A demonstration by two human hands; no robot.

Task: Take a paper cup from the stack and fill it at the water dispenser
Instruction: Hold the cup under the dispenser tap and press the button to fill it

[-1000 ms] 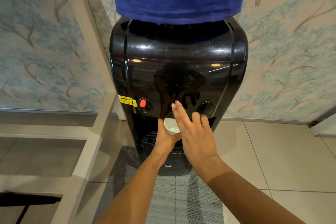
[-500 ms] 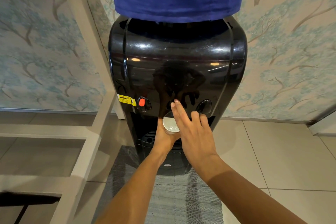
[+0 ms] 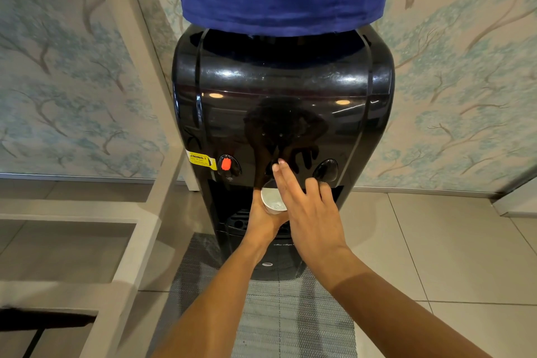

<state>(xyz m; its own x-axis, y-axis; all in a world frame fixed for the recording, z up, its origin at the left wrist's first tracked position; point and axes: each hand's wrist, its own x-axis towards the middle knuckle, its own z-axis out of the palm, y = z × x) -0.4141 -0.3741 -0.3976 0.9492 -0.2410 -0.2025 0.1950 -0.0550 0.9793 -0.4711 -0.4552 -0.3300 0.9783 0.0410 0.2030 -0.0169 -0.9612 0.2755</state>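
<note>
Two hands at the water dispenser (image 3: 283, 113): filling underway.
Left hand (image 3: 263, 219) grips paper cup (image 3: 272, 200) below; right hand (image 3: 308, 212), fingers spread, presses the middle tap.

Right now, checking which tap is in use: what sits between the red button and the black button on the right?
In the head view, the right hand's fingertips on the middle button, paper cup just below.

A left hand (image 3: 263, 216) gripped a paper cup (image 3: 272, 200) under the black water dispenser (image 3: 279, 90), while right-hand fingers (image 3: 283, 176) pressed the middle tap just above the cup's rim.
</note>
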